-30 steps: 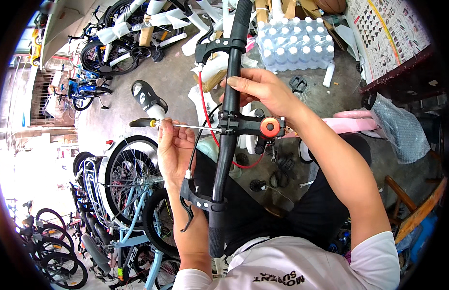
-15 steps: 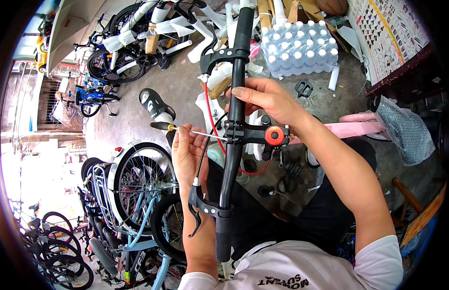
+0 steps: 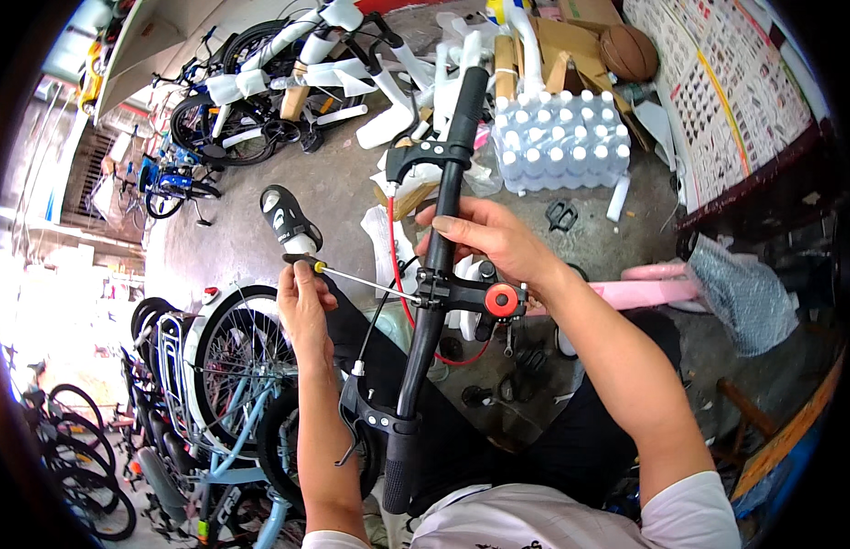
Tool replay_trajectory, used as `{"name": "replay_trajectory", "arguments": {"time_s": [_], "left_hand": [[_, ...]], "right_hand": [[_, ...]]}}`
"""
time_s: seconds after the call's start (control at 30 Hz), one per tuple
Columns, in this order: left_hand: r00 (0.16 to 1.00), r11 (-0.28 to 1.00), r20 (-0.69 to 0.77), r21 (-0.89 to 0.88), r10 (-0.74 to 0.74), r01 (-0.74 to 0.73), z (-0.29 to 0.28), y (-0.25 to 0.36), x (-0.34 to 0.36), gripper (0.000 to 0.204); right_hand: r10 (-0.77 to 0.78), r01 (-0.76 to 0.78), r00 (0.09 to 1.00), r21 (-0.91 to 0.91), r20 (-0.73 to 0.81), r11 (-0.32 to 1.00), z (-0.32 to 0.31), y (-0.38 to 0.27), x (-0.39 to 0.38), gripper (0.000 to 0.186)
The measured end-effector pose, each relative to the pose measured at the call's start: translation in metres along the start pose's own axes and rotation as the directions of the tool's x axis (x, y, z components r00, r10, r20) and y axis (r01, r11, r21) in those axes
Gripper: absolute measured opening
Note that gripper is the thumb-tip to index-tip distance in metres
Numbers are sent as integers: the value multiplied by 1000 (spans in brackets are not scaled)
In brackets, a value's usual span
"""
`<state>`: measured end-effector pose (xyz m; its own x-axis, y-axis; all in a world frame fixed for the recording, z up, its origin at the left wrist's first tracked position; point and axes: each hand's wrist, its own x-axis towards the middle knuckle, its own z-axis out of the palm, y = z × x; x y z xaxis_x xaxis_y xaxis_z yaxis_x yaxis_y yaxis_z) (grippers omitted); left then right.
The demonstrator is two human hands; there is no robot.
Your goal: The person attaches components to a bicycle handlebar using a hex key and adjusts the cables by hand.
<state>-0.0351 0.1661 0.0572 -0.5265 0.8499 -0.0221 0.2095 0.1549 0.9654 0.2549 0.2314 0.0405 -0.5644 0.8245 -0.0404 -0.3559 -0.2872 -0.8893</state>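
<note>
A black handlebar [image 3: 424,348] runs upright through the picture, with brake levers [image 3: 375,412] near each end and a red cable [image 3: 392,233]. Its stem clamp [image 3: 434,287] joins a stem topped by a red round piece [image 3: 501,300]. My left hand [image 3: 304,306] is closed on the black-and-yellow handle of a screwdriver [image 3: 350,279], whose steel shaft reaches the clamp bolts. My right hand [image 3: 484,240] grips the handlebar just above the clamp, thumb across its front.
Bicycles [image 3: 233,384] crowd the left and upper back. A pack of bottles [image 3: 562,137], cardboard and white foam lie beyond the handlebar. A pink frame [image 3: 640,295] with bubble wrap [image 3: 741,302] is at right. Loose pedals [image 3: 560,215] and my sandaled foot [image 3: 288,220] rest on the floor.
My left hand has shifted left from the screwdriver's shaft onto its handle. The handlebar and my right hand now appear lower in the picture as the view has shifted.
</note>
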Motion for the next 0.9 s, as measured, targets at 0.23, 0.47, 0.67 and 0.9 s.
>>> {"name": "replay_trajectory", "arguments": {"time_s": [0.23, 0.47, 0.67, 0.9], "left_hand": [[998, 999, -58, 42, 11, -8, 3, 8, 5, 45], [951, 965, -235, 214, 202, -152, -2, 34, 7, 39], [925, 949, -237, -37, 296, -313, 2, 52, -7, 34], [966, 679, 154, -734, 207, -29, -19, 39, -2, 55]], "right_hand": [[40, -41, 999, 44, 23, 998, 0, -3, 1, 43], [-10, 15, 998, 91, -60, 996, -1, 3, 5, 51], [-1, 5, 998, 53, -67, 999, -1, 4, 4, 51], [-11, 14, 998, 59, -56, 998, 2, 6, 7, 51]]}}
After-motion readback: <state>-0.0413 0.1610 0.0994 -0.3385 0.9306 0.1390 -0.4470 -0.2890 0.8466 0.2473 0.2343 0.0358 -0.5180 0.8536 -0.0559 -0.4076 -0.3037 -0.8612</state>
